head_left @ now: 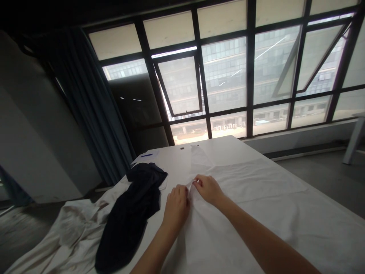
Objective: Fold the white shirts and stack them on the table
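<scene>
A large white cloth lies spread over the right part of the white table. My left hand is closed on its left edge, fingers curled. Close beside it, my right hand pinches the same edge between thumb and forefinger. A small piece of the fabric is raised between the two hands. The cloth's far corner reaches toward the back of the table, and its near part runs out of view under my forearms. Whether it is a garment or a plain sheet I cannot tell.
A dark navy garment lies crumpled left of my hands. Beyond it are a paper and a blue pen. Cream fabric hangs off the table's left side. A blue curtain and windows stand behind the white table.
</scene>
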### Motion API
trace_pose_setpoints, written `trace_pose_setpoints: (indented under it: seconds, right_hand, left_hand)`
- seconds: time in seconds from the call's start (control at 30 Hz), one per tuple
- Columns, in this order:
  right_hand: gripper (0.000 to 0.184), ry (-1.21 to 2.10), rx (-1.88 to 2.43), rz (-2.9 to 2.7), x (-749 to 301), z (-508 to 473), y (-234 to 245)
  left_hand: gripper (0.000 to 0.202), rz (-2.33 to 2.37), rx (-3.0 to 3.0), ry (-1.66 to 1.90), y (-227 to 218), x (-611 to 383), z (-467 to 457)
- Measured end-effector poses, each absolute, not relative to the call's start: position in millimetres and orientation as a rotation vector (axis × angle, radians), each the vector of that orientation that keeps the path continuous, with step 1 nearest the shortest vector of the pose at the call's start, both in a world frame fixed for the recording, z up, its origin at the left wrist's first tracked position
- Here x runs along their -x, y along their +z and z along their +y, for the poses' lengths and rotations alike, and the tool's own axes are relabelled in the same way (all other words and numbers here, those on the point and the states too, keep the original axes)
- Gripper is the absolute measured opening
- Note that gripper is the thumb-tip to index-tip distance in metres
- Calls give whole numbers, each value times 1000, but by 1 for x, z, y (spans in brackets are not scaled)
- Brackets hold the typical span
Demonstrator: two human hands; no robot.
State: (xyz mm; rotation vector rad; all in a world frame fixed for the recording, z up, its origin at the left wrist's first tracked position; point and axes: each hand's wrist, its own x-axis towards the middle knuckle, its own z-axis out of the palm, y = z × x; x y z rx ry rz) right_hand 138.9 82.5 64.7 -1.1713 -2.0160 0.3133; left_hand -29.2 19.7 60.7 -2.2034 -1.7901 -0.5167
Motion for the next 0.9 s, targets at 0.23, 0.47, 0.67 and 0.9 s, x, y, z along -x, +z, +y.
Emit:
trace_pose_setpoints:
  seconds: [0.23, 0.47, 0.67, 0.9]
  right_hand:
    - [16, 424, 1216, -1859, -151, 95, 71]
    - [14, 431, 1160, -1853, -148, 96, 70]
    - [13, 406, 1123, -1802, -152, 103, 67]
    - [13, 427, 1127, -1788, -157, 105, 70]
  left_hand:
    - [12, -1986, 2195, -574, 74, 56, 27]
    - [15, -2126, 2336, -698, 68, 81, 39]
    - [18, -2370, 2454, -1543, 64, 80, 44]
    - [23, -2236, 2402, -1320, 69, 77, 42]
